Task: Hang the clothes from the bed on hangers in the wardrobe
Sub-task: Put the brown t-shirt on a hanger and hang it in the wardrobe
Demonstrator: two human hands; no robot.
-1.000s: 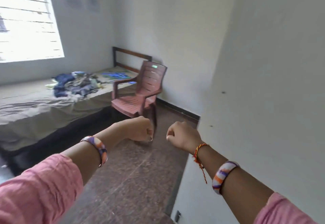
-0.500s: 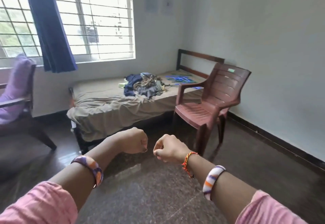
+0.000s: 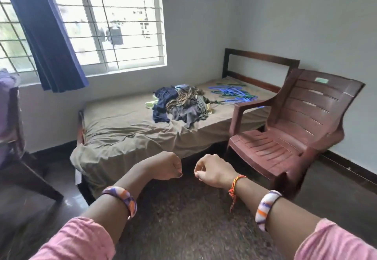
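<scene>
**Clothes pile on the bed, both my fists empty**

Biggest thing in front of me is the bed [image 3: 126,129], low frame, brownish-grey sheet all rumpled and hanging over the near end, dark headboard against the far wall. Behind it on the left is a big barred window [image 3: 114,21] with a dark blue curtain [image 3: 49,35] hanging down across part of it.

Right of the bed, just beside its edge, there's a reddish-brown plastic chair [image 3: 285,137] with slatted seat and back, angled toward me. Far left edge there's another dark chair [image 3: 16,137] with something purple draped on it, only partly in view.

On the bed, past the middle, sits the pile of clothes [image 3: 179,104]: dark navy, grey, brown stripy stuff, a bit of pale green poking out on the left. All heaped together, can't tell how many pieces. Just beside the pile, toward the headboard, is a scatter of blue hangers [image 3: 234,94] with a couple of green ones mixed in, lying flat on the sheet.

Then me: both arms stretched out over the dark speckled floor, pink sleeves, a striped bangle on each forearm, red-orange thread on my right wrist. My left hand [image 3: 166,167] is curled into a loose fist, nothing in it. My right hand [image 3: 214,171] is curled the same way, also holding nothing. They're near each other but not touching, well short of the clothes.
</scene>
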